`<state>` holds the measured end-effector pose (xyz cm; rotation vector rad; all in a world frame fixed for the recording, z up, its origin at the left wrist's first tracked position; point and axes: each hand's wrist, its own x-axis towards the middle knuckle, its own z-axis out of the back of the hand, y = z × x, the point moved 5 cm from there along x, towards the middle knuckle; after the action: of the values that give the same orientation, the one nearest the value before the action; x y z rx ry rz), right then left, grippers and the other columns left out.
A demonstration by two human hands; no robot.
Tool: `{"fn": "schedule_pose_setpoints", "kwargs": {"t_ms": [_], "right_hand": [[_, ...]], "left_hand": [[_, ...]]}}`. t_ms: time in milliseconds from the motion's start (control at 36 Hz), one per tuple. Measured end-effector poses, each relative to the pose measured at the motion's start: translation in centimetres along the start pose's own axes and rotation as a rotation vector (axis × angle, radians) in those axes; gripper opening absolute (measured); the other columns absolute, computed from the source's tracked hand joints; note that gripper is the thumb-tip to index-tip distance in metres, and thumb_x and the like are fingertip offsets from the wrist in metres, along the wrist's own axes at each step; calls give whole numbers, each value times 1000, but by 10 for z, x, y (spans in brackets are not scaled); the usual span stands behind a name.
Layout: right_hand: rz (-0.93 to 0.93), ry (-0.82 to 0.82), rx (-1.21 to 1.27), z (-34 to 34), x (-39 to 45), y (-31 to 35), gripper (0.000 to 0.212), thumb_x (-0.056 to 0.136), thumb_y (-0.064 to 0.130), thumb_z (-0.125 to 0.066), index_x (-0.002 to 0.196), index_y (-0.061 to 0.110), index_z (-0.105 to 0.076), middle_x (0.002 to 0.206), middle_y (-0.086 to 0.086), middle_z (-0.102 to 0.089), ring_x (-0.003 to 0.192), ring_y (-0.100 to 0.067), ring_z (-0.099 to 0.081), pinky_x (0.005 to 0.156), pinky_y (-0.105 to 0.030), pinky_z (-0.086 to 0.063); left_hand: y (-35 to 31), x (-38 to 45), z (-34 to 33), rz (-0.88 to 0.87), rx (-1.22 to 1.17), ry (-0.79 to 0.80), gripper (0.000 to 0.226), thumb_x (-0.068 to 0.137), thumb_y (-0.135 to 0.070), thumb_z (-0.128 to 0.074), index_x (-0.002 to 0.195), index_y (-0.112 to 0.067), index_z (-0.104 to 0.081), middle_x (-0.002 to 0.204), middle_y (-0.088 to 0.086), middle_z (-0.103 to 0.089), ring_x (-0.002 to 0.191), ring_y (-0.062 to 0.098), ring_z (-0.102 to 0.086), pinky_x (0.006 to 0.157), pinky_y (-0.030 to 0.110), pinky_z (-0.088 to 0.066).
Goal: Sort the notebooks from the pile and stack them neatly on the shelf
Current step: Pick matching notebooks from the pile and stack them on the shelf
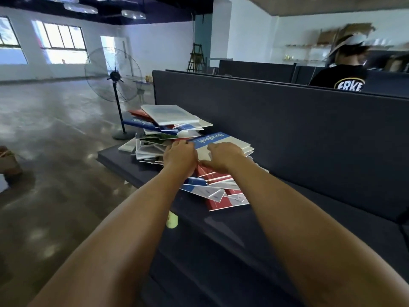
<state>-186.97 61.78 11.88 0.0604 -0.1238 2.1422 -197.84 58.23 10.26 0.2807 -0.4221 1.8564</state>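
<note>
left hand [180, 156] grips blue notebook [218, 141] edge | right hand [223, 157] flat on it, steadying | messy pile [163, 129] just behind, unsorted

A tabletop [221, 220] runs away from the viewer, with a partition panel [287, 120] standing along its right and far side. On the tabletop, against the panel, lies a loose pile of notebooks [177, 129]; the far part of the pile is heaped higher, and the near part fans out toward the viewer. One notebook [230, 144] lies on top of the near part. The left hand [180, 157] rests at this notebook's left edge, and the right hand [223, 157] lies on its cover, just beside the left. Left of the tabletop, on the floor [55, 140], a standing fan [114, 77] is behind the pile. Behind the panel, to the right, is another person [343, 78]
</note>
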Motion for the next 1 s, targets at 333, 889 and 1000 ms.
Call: {"fn": "schedule_pose_setpoints", "kwargs": {"t_ms": [333, 889, 1000], "right_hand": [[177, -233, -270, 7, -15, -3, 29, 96, 17, -49, 125, 13, -48, 107, -7, -66, 91, -26, -64, 63, -31, -38], [-39, -258, -218, 6, -81, -66, 37, 94, 8, -43, 129, 20, -45, 115, -3, -62, 104, -25, -61, 71, -33, -39], [-9, -290, -212, 3, -96, -79, 37, 91, 4, -47, 126, 17, -46, 113, -6, -61, 102, -24, -59, 70, -32, -42]], "left_hand": [[-13, 1, 7, -184, 60, -38, 38, 91, -38, -52, 128, -28, -56, 134, -1, -55, 131, 21, -40, 113, 42, -18], [-105, -49, 24, -537, 75, -162, 26, 100, -26, -43, 112, -18, -65, 112, 4, -52, 110, 24, -45, 80, 34, -39], [-116, -60, 24, -495, 46, -150, 28, 100, -26, -40, 116, -18, -63, 113, 4, -52, 110, 22, -46, 81, 32, -39]]}}
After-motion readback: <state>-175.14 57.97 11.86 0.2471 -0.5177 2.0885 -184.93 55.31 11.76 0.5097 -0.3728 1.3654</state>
